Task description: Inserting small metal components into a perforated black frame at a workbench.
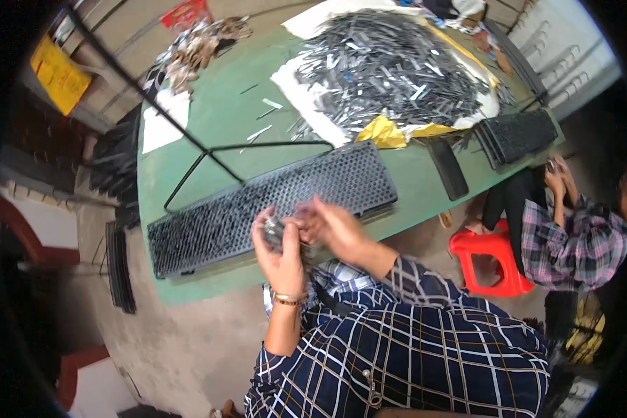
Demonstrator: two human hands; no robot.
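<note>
My left hand (280, 256), with a bracelet at the wrist, is closed around a small bunch of dark grey strips (274, 233). My right hand (333, 227) is beside it, its fingers near the bunch and smeared by motion, so whether they pinch a strip is unclear. Both hands are over the near edge of a long black tray (341, 182) full of small holes. Toward its left end the tray looks darker and rougher, perhaps with strips set in the holes. A thin black metal rod frame (216, 149) reaches across the tray's far side.
A large heap of loose dark strips (390, 70) covers a white and yellow sack on the green table (219, 83). Gloves (198, 52) lie far left. Black trays (515, 136) are at the right end. Another person (571, 237) sits near a red stool (484, 261).
</note>
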